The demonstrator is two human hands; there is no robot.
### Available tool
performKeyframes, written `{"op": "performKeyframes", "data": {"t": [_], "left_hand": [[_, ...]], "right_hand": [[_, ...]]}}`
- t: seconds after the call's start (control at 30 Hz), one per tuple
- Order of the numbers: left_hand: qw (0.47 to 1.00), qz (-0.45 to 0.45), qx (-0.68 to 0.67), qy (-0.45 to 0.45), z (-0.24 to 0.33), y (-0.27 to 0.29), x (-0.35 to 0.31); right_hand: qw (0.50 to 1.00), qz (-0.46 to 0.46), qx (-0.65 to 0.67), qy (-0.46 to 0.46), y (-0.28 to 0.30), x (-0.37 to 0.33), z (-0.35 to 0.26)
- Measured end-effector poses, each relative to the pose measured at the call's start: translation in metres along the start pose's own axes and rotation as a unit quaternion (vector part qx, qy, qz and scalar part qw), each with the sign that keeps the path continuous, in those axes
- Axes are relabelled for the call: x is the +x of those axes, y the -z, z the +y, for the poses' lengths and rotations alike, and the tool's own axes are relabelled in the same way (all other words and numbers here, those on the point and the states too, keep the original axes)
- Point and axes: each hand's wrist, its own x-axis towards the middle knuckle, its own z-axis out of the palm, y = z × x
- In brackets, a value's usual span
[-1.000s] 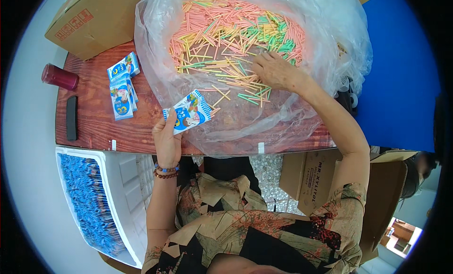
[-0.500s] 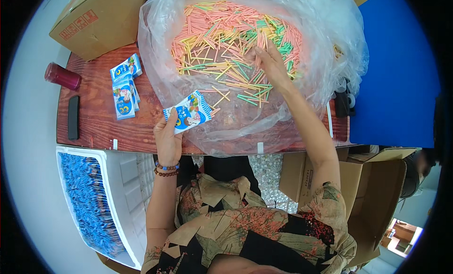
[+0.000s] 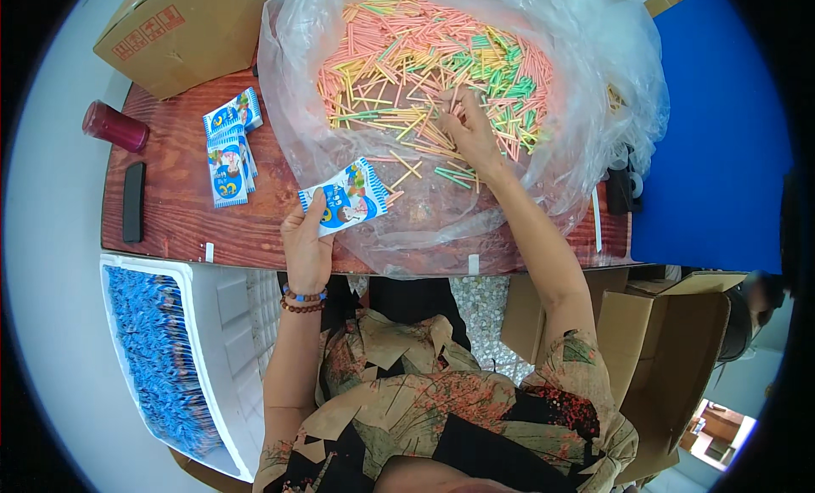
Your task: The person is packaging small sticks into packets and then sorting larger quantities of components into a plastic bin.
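Note:
My left hand (image 3: 307,238) grips a blue-and-white packet (image 3: 361,206), thumb on top, above the near left part of a clear plastic bag. A few stick ends poke out at the packet's right end. Spread over the opened bag (image 3: 424,242) lie a great many thin pastel candy sticks (image 3: 399,34), pink, yellow and green. My right hand (image 3: 472,140) is among them near the middle, its fingers drawn together around some sticks; the fingers partly hide how many.
More packets (image 3: 227,166) lie stacked at the left, near a dark red cup (image 3: 116,126) and a black oblong object (image 3: 133,202). A cardboard box (image 3: 182,39) stands behind. Below left is a white bin (image 3: 188,323) full of blue packets; an open carton (image 3: 671,357) stands lower right.
My right hand has moved nearer and slightly left within the pile of sticks. My left hand still holds the packet, almost in place. The view has shifted a little.

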Motion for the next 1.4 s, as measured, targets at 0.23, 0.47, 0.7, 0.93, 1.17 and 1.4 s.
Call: {"op": "performKeyframes", "data": {"t": [0.23,0.47,0.7,0.93,1.17,1.4], "left_hand": [[1.000,0.003,0.002,0.001,-0.001,0.001,0.001],[1.000,0.000,0.002,-0.002,0.001,-0.001,-0.001],[1.000,0.004,0.004,0.003,0.001,-0.004,-0.001],[1.000,-0.001,-0.008,0.008,0.002,0.000,0.000],[0.999,-0.023,-0.022,0.013,0.002,0.005,0.003],[0.995,-0.049,-0.083,0.017,0.004,-0.028,-0.006]], "right_hand": [[0.995,-0.044,-0.083,0.022,0.008,-0.005,0.003],[0.997,0.049,0.044,0.049,-0.003,-0.005,0.008],[0.995,-0.030,-0.098,0.011,0.000,0.002,0.007],[0.998,0.005,-0.062,-0.020,-0.006,0.008,0.005],[0.914,0.099,0.392,-0.023,-0.012,0.001,-0.053],[0.837,0.086,0.537,0.057,-0.080,-0.032,-0.106]]}}
